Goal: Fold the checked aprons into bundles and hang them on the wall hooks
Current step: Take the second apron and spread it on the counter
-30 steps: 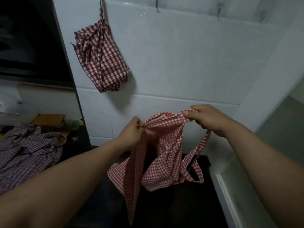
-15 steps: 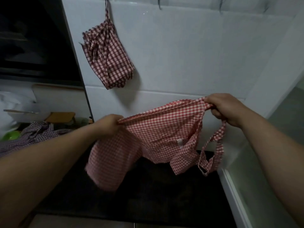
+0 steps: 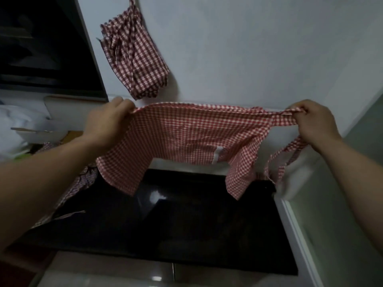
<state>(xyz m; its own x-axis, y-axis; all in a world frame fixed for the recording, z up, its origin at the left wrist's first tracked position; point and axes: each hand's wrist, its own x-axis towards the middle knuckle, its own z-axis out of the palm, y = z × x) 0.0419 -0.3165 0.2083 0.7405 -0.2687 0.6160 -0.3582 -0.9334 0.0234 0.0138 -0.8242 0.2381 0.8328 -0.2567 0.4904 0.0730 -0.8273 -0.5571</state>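
Head view, dim light.

Nearest: two bare forearms reach forward over a glossy black counter (image 3: 186, 228), whose surface shows a pale glare patch near the middle.

Left grip (image 3: 105, 125): fingers curled round the left top corner of the red checked apron (image 3: 186, 133), closed on the cloth.

Right grip (image 3: 315, 123): thumb and fingers pinch the bunched right top corner of the same apron, closed on the cloth.

The apron is held in the air above the counter, clear of it and stretched wide between the two grips, with its top edge roughly level. Both side flaps hang lower than the middle section. A white label (image 3: 217, 155) shows near the lower edge, right of centre. A checked strap loop (image 3: 285, 160) dangles below the right grip.

Left of the counter, partly hidden behind the left forearm: a heap of darker checked aprons (image 3: 80, 183), unfolded.

Further left: a white bowl (image 3: 35, 134) with a utensil across it, blurred.

Farthest: the white wall (image 3: 259, 48). A folded checked bundle (image 3: 134, 59) hangs against it, above the left grip. Its strap runs up past the top edge of the view.
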